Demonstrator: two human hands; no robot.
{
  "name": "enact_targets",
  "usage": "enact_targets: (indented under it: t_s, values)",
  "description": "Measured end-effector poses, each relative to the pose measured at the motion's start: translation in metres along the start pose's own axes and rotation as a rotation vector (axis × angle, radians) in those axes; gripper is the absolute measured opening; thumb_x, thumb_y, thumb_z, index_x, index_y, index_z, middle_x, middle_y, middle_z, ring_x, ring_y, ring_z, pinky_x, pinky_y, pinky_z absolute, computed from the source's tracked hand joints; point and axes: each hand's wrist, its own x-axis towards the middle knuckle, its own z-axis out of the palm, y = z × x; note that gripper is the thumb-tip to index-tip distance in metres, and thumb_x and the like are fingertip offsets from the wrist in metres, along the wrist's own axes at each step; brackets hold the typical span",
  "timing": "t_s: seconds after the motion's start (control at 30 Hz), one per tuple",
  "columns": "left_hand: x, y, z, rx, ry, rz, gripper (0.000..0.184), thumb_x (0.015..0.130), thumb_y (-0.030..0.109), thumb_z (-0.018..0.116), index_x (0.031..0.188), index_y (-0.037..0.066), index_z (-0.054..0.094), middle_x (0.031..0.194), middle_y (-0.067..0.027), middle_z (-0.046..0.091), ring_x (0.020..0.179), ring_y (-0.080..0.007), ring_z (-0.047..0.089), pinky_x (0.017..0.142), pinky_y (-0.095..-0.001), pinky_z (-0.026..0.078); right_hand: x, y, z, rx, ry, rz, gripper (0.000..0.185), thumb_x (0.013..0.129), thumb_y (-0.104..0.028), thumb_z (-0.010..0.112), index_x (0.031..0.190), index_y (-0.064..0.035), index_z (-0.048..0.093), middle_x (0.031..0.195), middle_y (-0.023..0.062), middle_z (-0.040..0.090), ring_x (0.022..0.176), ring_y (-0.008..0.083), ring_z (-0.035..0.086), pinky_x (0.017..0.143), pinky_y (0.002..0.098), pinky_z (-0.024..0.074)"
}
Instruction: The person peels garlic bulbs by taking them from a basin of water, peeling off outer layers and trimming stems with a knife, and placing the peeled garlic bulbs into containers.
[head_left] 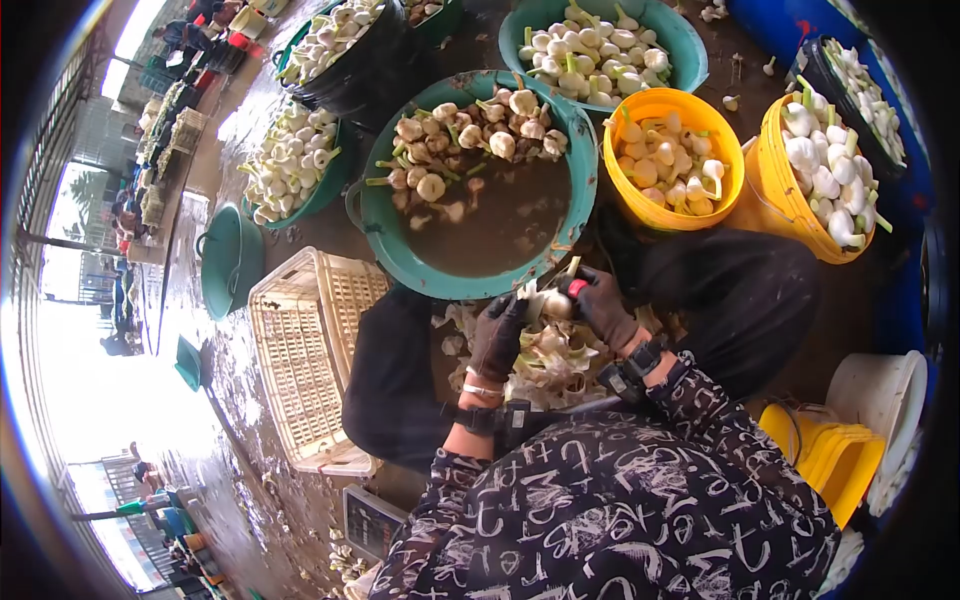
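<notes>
A white garlic bulb (553, 304) with a short cut stem is held between my two gloved hands, above my lap. My left hand (498, 336) is closed on its left side, with loose skin at the fingertips. From the right, my right hand (603, 306) closes on the bulb; a small red piece (577, 288) shows at its thumb, and I cannot tell whether it is worn or held. Peeled garlic skins (550, 365) lie heaped below the hands. Just beyond them is a green basin (583, 190) of murky water with brownish unpeeled bulbs (430, 150).
Yellow buckets (728, 150) of garlic stand at the right front, with another green basin (515, 35) of white bulbs behind. At my left are a cream plastic crate (300, 370) and a green tub (222, 265). A white bucket (880, 390) sits at my right. People work far left.
</notes>
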Motion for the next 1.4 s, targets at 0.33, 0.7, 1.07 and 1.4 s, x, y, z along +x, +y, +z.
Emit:
enact_targets:
  t_s: [0.33, 0.7, 1.07, 1.4]
  values:
    - [-0.048, 0.056, -0.015, -0.236, -0.366, -0.034, 0.026, 0.081, 0.02, 0.068, 0.099, 0.002, 0.06, 0.084, -0.0018, 0.061, 0.076, -0.009, 0.055, 0.064, -0.0231, 0.046, 0.013, 0.034, -0.018, -0.364, -0.101, -0.13, 0.021, 0.084, -0.021, 0.059, 0.09, -0.0017, 0.062, 0.078, 0.0004, 0.061, 0.067, 0.0085, 0.056, 0.062, 0.0237, 0.0469]
    - [-0.004, 0.019, 0.009, 0.194, -0.136, -0.055, 0.012, 0.083, 0.005, 0.06, 0.091, -0.003, 0.062, 0.079, -0.0027, 0.063, 0.073, -0.0093, 0.057, 0.068, -0.0231, 0.047, 0.011, 0.011, 0.003, -0.017, 0.065, 0.307, 0.021, 0.076, -0.017, 0.067, 0.077, 0.0032, 0.064, 0.068, 0.0013, 0.06, 0.065, 0.0064, 0.05, 0.055, 0.0247, 0.0414]
    - [-0.007, 0.046, -0.034, 0.59, -0.304, -0.132, 0.036, 0.076, 0.028, 0.071, 0.098, 0.001, 0.061, 0.089, -0.0068, 0.063, 0.082, -0.0178, 0.059, 0.072, -0.0295, 0.047, 0.02, 0.041, -0.009, -0.214, -0.124, -0.485, 0.028, 0.088, -0.029, 0.049, 0.103, -0.0069, 0.06, 0.087, 0.0029, 0.064, 0.066, 0.0111, 0.056, 0.058, 0.0228, 0.0449]
    - [0.18, -0.037, -0.111, -0.213, 0.304, -0.405, 0.059, 0.073, 0.041, 0.072, 0.115, 0.004, 0.055, 0.097, -0.0097, 0.061, 0.071, -0.0218, 0.056, 0.06, -0.0308, 0.047, 0.049, -0.065, -0.054, 1.288, -0.266, 0.305, 0.078, 0.084, -0.068, 0.032, 0.125, -0.0017, 0.044, 0.107, 0.0137, 0.06, 0.095, 0.0311, 0.06, 0.072, 0.0394, 0.0507]
